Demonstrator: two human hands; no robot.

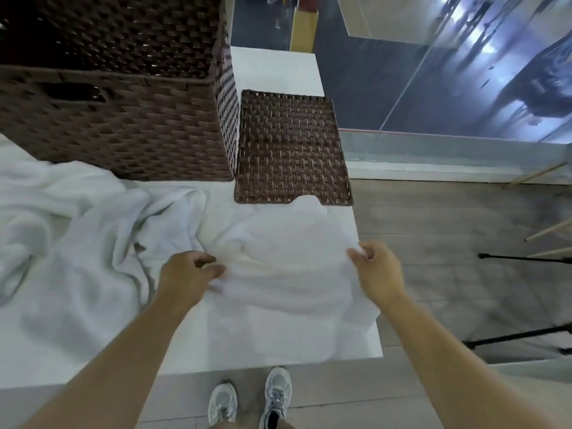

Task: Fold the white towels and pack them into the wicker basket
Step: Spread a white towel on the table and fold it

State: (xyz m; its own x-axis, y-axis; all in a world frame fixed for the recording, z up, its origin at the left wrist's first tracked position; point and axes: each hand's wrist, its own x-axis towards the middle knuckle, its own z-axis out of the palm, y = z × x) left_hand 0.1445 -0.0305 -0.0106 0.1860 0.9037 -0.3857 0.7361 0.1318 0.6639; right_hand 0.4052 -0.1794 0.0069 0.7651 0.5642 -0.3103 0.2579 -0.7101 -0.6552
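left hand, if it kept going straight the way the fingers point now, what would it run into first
The left hand points right, low over the white towel it pinches. Going straight on, it would likely meet the towel's raised folds first, then the right hand gripping the far edge. Height is unclear.

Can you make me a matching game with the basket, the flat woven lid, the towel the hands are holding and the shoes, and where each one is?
Things:
1. wicker basket
2. woven lid
3. towel
4. shoes

Places:
A. lying flat at the table's right edge
B. on the floor below the table
C. standing at the back left of the table
D. between the left hand and the right hand

Pairs: 1-C, 2-A, 3-D, 4-B
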